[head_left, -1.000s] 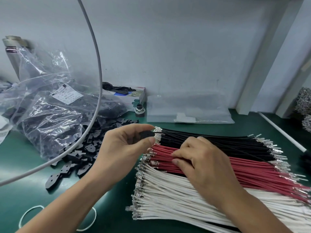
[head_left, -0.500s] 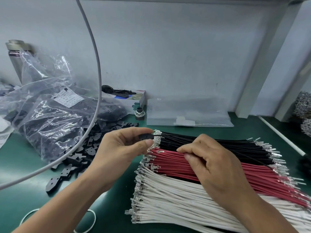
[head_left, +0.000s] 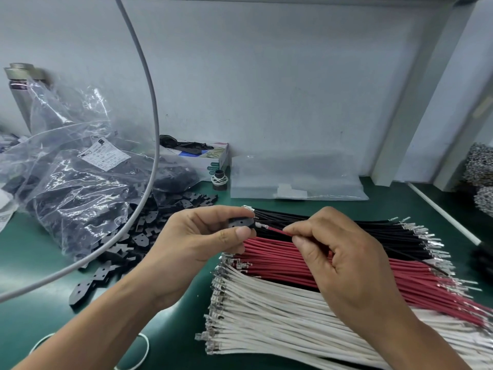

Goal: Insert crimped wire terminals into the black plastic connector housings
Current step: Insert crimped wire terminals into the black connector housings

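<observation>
My left hand [head_left: 202, 236] pinches a black connector housing [head_left: 241, 223] between thumb and fingers. A black wire runs from the housing to the right, over the bundles. My right hand [head_left: 344, 257] holds a red wire [head_left: 274, 230] near its crimped terminal [head_left: 260, 225], whose metal tip sits right at the housing's right face. Below the hands lie three bundles of crimped wires: black wires [head_left: 373, 231] at the back, red wires [head_left: 293, 265] in the middle, white wires [head_left: 280, 321] in front. Loose black housings [head_left: 138, 236] lie in a heap to the left.
A clear plastic bag [head_left: 72, 188] of black housings fills the left side. A grey cable [head_left: 149, 102] arcs across the left. A small box [head_left: 210, 158] and a flat clear bag [head_left: 296, 180] stand by the wall. A white rod [head_left: 442, 212] lies at right on the green mat [head_left: 40, 263].
My right hand has lifted a single red wire off the red bundle and brought its terminal up to the housing in my left hand. My left hand stays in place.
</observation>
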